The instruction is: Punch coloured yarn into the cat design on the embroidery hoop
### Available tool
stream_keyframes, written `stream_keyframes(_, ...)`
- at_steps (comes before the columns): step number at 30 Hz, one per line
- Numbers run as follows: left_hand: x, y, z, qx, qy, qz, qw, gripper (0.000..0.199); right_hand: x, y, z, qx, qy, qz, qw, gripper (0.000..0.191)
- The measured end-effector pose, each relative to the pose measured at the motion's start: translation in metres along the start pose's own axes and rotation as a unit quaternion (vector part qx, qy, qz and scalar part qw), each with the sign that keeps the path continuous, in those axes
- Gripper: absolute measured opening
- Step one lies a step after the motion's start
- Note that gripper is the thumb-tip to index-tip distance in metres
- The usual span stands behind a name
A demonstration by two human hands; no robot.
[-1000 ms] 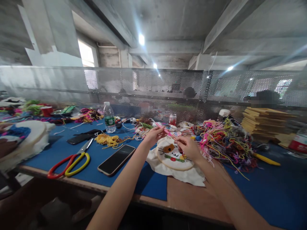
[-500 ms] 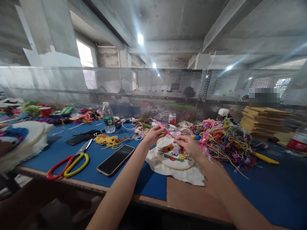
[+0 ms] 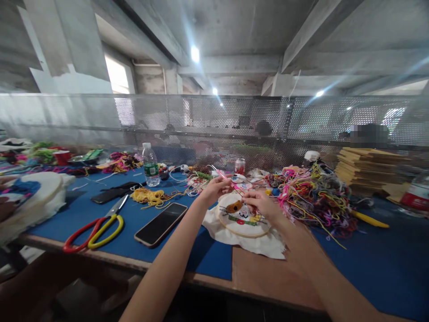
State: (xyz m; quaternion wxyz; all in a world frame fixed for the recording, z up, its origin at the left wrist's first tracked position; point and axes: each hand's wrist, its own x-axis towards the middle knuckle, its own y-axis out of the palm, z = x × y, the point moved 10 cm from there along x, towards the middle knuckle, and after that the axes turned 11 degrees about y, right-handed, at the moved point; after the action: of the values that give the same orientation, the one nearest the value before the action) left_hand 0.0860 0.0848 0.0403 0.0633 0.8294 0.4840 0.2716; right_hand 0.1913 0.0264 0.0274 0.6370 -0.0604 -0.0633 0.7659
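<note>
With the cat hoop as the middle of the clock, the far left comes first. At nine o'clock, well apart, is another round hoop (image 3: pixel 50 182) with a blue patch, by another person's hand. Next come big scissors (image 3: pixel 109 216) with one red and one yellow handle, at nine o'clock. Fluffy yellow yarn (image 3: pixel 147 196) sits just past nine, a clear bottle (image 3: pixel 151 169) near ten, and a black phone (image 3: pixel 161 225) near nine.

The left grip (image 3: pixel 217 188) is at ten o'clock, closed around a pink stick tool (image 3: pixel 220 173). One end of the tool pokes out toward eleven. The other end leans toward four, to the right grip.

The cat hoop (image 3: pixel 244 216) lies on the tabletop (image 3: pixel 385 259), on its white cloth. It is between four and five o'clock from the left grip, and between seven and eight from the right one.

The right grip (image 3: pixel 259 202) is over the hoop's edge at two o'clock. Its fingers are bent close together by a thin red line. I cannot tell if they pinch it.

A big messy yarn pile (image 3: pixel 313 201) is near three. A tan stack (image 3: pixel 370 172) is past two, then a yellow stick (image 3: pixel 372 219) and a red-label bottle (image 3: pixel 417 197) at three.
</note>
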Motion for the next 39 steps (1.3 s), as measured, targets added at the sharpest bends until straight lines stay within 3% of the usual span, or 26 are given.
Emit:
stream_keyframes(4,-0.001,-0.007,-0.010,-0.015,0.042,-0.056,0.997,0.048,-0.003,-0.010,0.009,0.004,-0.045,-0.043,0.998,0.019)
stream_keyframes(7,-0.002,-0.010,-0.002,-0.040,0.017,-0.083,0.996,0.028,-0.008,-0.014,0.016,-0.003,-0.073,-0.075,0.995,0.018)
stream_keyframes(11,-0.003,-0.008,0.014,-0.072,-0.034,-0.091,0.993,0.009,-0.011,-0.010,0.021,-0.020,-0.080,-0.076,0.994,0.017)
stream_keyframes(22,-0.007,0.002,0.024,-0.098,-0.081,-0.084,0.988,0.016,-0.010,-0.010,0.019,-0.021,-0.083,-0.068,0.994,0.016)
stream_keyframes(31,-0.002,0.012,0.009,-0.078,-0.011,-0.031,0.996,0.004,-0.010,-0.011,0.016,-0.041,-0.044,-0.082,0.995,0.019)
stream_keyframes(39,0.000,0.002,0.002,-0.007,0.027,-0.070,0.997,0.012,-0.013,-0.012,0.020,-0.082,-0.072,-0.106,0.988,0.020)
